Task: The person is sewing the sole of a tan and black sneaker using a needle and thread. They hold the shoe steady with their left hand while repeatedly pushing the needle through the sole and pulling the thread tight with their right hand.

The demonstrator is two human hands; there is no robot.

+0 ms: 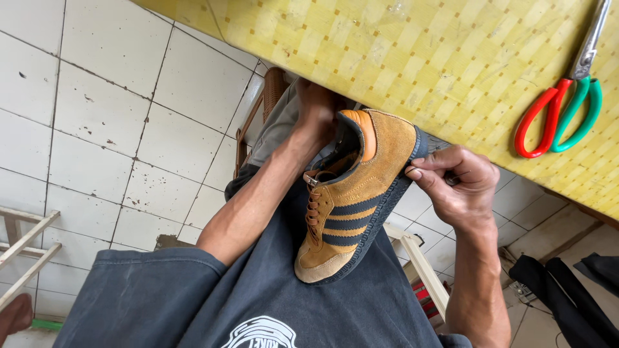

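Lying lengthwise over the person's lap, the tan suede sneaker (351, 200) with dark navy stripes points its toe toward the wearer's chest and its heel toward the yellow checked table (419, 58). The right hand (461, 187) pinches the heel sole; the left hand (316, 106) sits behind the collar, its grip hidden. Red-and-green-handled scissors (567, 103) lie on the table.

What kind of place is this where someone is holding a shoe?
Probably a small shoe-repair spot. A person seated by a yellow table holds a tan sneaker with the left hand and right hand; scissors lie on it, above worn white floor tiles.
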